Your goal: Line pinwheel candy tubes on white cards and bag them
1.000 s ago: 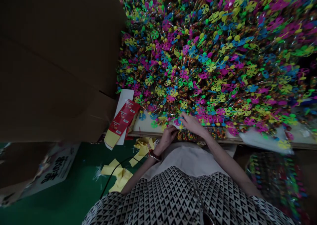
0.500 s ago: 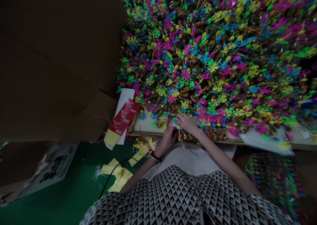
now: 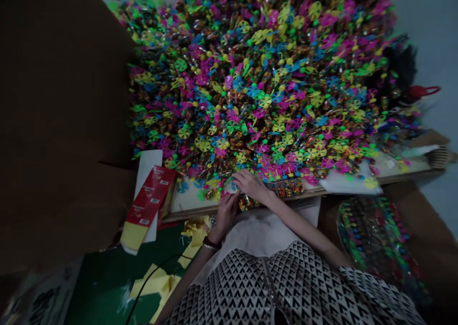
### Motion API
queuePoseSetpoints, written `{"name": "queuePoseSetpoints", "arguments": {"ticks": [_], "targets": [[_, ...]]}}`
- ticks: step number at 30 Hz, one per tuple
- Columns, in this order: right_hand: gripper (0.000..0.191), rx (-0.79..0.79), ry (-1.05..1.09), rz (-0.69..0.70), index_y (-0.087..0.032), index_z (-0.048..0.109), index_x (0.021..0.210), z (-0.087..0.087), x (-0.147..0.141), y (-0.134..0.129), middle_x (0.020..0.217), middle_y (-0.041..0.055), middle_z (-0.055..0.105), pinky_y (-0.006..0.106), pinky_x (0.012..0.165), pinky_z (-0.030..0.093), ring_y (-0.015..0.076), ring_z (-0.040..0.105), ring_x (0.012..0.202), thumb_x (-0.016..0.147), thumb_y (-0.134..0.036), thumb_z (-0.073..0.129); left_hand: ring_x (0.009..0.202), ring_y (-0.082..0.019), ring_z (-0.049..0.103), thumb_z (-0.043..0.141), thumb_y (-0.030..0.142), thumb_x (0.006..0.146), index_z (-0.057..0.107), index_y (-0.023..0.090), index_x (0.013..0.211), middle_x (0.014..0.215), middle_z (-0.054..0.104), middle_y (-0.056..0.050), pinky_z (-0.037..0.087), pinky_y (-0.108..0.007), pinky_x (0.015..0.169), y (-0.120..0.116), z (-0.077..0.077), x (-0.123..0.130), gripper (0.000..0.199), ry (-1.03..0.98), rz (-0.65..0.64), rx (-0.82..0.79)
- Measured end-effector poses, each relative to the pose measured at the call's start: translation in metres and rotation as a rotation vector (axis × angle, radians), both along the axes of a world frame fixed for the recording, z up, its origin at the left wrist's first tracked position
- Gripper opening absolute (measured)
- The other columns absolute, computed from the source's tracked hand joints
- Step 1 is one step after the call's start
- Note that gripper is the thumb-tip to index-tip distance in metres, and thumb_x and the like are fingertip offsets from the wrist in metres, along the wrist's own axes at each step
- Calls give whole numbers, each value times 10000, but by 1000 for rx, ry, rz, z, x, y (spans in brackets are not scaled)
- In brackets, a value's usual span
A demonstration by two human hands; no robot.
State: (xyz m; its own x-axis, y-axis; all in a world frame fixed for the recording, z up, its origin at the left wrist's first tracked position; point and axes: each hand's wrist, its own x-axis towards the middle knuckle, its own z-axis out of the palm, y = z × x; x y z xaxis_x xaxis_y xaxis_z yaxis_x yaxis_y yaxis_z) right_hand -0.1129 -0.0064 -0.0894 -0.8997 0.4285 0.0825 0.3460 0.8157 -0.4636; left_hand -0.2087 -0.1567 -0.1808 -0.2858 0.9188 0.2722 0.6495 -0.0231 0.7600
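At the table's front edge lies a row of clear tubes (image 3: 290, 187) filled with small orange, red and green balls like candy, with coloured propeller tops along their upper ends. My right hand (image 3: 250, 185) reaches over the left end of this row, fingers bent down and pressed together near a blue top. Just below and left of it, my left hand (image 3: 228, 211) is closed, its fingertips by the same end of the row. What the fingers of either hand hold is too small and dark to make out. Behind them spreads a big heap of propeller-topped tubes (image 3: 246, 96).
A large cardboard box (image 3: 64, 124) rises at the left. Red printed card (image 3: 150, 196) lies on the table's left corner. Clear plastic bags (image 3: 350, 182) rest right of the row. Below right sits a bag of packed tubes (image 3: 375, 234). Yellow paper scraps (image 3: 153, 282) lie on the green floor.
The view has swung right, so the scene sits further left and the wall at the right shows. Both hands stay at the left end of the row, with the right fingers slightly further left along it.
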Motion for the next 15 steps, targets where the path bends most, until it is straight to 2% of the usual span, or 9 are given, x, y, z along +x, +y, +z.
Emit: {"name": "queuePoseSetpoints", "arguments": {"ticks": [2,3,4,6,8,9,10,12,15], "targets": [[294,2,147,-72,-195,607,1144,7,27,-1,1110,76,642,329,987,430,173,538,1105,981,-235,365,817,-163,590,494,191,915,587,223,1242,913,641,-64,504,-309,761,4,3,0,342,-15,11,-32],[299,-1,205,-150,-206,616,1134,8,46,0,1108,72,648,334,998,428,171,549,1103,976,-224,362,815,-166,593,503,182,903,586,223,1242,906,646,-62,504,-311,759,7,5,0,351,-25,11,-48],[302,-7,251,-264,-214,624,1118,8,68,1,1099,71,654,339,994,433,172,563,1091,970,-222,361,828,-171,599,504,167,893,585,221,1243,917,654,-65,504,-315,765,9,8,0,363,-38,10,-61],[296,-30,317,-582,-212,628,1093,2,117,6,1073,80,666,345,934,473,184,601,1029,961,-249,365,887,-182,617,486,136,878,589,215,1233,982,672,-76,505,-322,789,15,18,0,379,-73,17,-71],[292,-69,337,-885,-198,625,1072,-11,167,15,1031,89,679,348,843,509,200,631,936,945,-289,378,935,-191,628,485,135,868,599,213,1216,1045,679,-81,506,-329,814,20,36,-1,375,-109,32,-85],[290,-99,319,-972,-194,628,1060,-19,188,20,1005,89,688,353,814,517,207,640,898,931,-298,389,939,-193,632,495,145,864,602,217,1215,1060,680,-78,507,-331,820,24,48,-2,375,-117,34,-96],[287,-133,288,-1008,-193,637,1045,-27,206,27,987,87,697,362,808,518,213,645,879,915,-296,403,924,-193,636,510,159,858,604,223,1217,1054,683,-72,509,-331,818,27,61,-4,376,-116,30,-103],[284,-191,224,-967,-197,664,1022,-41,229,39,990,83,709,382,840,509,223,651,900,884,-271,427,885,-185,635,534,185,852,596,241,1244,1020,687,-57,511,-322,803,36,89,-6,401,-94,3,-107],[313,-203,201,-836,-193,674,1083,-52,233,55,1074,93,695,394,886,493,225,640,974,856,-235,463,809,-156,619,537,204,851,571,248,1289,937,679,-37,506,-277,749,49,117,-10,441,-83,-25,-112]]}}
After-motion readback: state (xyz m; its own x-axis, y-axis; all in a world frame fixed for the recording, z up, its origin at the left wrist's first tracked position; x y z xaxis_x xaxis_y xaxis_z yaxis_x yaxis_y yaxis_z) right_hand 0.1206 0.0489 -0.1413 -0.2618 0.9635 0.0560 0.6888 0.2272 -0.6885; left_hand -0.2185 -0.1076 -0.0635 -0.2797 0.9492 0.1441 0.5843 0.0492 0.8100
